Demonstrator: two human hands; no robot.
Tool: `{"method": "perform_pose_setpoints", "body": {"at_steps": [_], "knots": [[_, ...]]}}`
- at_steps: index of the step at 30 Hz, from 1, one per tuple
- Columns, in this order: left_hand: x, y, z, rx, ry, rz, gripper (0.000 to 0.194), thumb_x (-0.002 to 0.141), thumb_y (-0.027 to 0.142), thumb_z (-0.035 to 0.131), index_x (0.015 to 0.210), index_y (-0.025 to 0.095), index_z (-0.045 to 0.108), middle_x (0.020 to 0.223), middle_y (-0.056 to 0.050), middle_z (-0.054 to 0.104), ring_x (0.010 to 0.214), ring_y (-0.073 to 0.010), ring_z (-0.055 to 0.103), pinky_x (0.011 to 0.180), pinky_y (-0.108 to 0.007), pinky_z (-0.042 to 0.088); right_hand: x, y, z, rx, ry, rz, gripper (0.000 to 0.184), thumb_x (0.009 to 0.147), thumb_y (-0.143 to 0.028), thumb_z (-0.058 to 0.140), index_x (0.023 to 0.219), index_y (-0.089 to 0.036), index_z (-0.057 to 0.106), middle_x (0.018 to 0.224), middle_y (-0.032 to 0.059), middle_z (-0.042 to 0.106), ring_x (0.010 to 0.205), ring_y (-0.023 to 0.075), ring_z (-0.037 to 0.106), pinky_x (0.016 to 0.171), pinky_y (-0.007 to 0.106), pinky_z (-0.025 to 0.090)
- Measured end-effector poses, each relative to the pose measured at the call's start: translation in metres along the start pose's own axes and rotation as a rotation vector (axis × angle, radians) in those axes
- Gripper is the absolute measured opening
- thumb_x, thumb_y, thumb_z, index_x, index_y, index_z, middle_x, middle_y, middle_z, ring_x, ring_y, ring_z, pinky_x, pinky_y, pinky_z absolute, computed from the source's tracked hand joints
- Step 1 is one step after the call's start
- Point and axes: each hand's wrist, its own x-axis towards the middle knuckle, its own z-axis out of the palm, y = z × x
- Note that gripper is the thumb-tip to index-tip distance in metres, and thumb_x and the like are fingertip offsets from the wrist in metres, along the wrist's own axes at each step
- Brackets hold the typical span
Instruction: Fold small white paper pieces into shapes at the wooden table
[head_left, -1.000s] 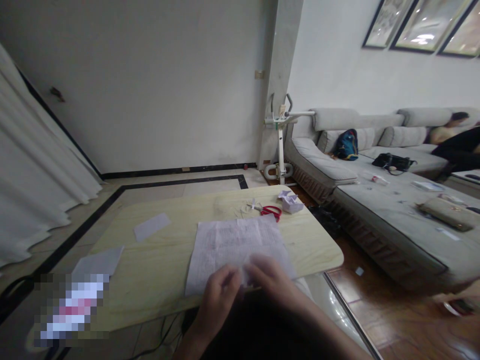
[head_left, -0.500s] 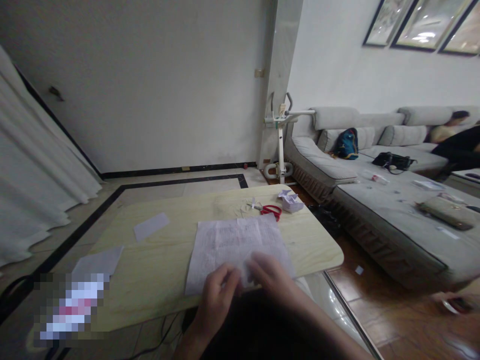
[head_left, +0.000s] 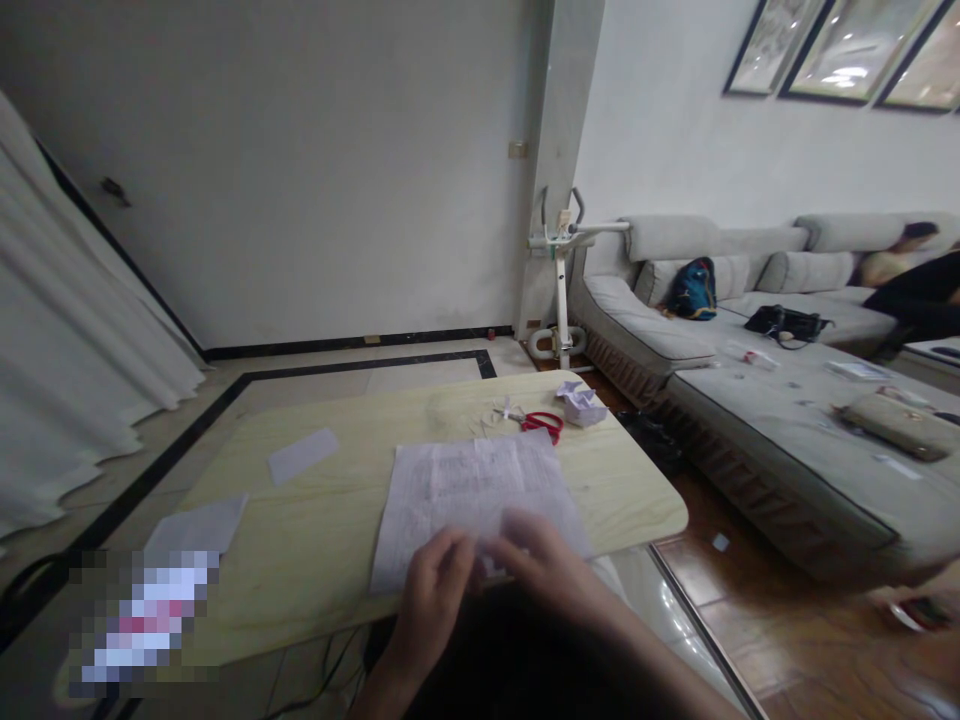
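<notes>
A creased sheet of paper [head_left: 472, 480] with faint writing lies spread on the pale wooden table [head_left: 300, 545]. Above its near edge my left hand [head_left: 439, 575] has its fingers bent and pinched together. My right hand [head_left: 536, 550] meets it from the right, thumb and fingers drawn together and somewhat blurred. Whatever sits between the fingertips is too small and smeared to make out. Beyond the paper's far edge are red-handled scissors [head_left: 541, 425], beside thin pale strands [head_left: 487, 425].
A folded, crumpled paper piece [head_left: 583, 405] sits at the table's far right corner. To the left lie a small paper slip [head_left: 303, 456] and another sheet [head_left: 199, 525], near a pixelated patch. A grey sofa [head_left: 757, 420] stands to the right, with a person [head_left: 892, 265] on it.
My right hand has shifted slightly left, so its fingertips are now closer to my left hand. The paper and scissors stay where they were.
</notes>
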Motion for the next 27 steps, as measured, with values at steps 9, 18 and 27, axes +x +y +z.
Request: {"method": "perform_pose_setpoints", "body": {"at_steps": [9, 18, 27], "knots": [[0.0, 0.001, 0.002, -0.06, 0.007, -0.073, 0.036, 0.088, 0.048, 0.052, 0.066, 0.02, 0.053, 0.06, 0.002, 0.053, 0.058, -0.0151, 0.054, 0.053, -0.023, 0.045, 0.001, -0.003, 0.0, 0.077, 0.0, -0.004, 0.033, 0.091, -0.041, 0.054, 0.068, -0.019, 0.047, 0.065, -0.0035, 0.048, 0.066, 0.0132, 0.046, 0.061, 0.024, 0.037], [0.002, -0.009, 0.003, -0.067, -0.011, -0.061, 0.034, 0.091, 0.043, 0.051, 0.068, 0.019, 0.055, 0.06, 0.002, 0.054, 0.057, -0.0139, 0.052, 0.052, -0.022, 0.043, 0.006, 0.001, 0.0, 0.124, -0.025, 0.003, 0.032, 0.093, -0.038, 0.051, 0.069, -0.018, 0.053, 0.066, -0.0017, 0.057, 0.064, 0.0133, 0.052, 0.061, 0.024, 0.039], [0.003, -0.004, -0.001, -0.057, 0.041, -0.096, 0.031, 0.086, 0.048, 0.053, 0.074, 0.02, 0.056, 0.07, 0.001, 0.055, 0.069, -0.0177, 0.058, 0.062, -0.024, 0.051, 0.001, -0.003, -0.003, 0.043, -0.024, 0.001, 0.031, 0.092, -0.039, 0.055, 0.068, -0.018, 0.055, 0.067, -0.0016, 0.055, 0.068, 0.0145, 0.048, 0.063, 0.025, 0.038]]}}
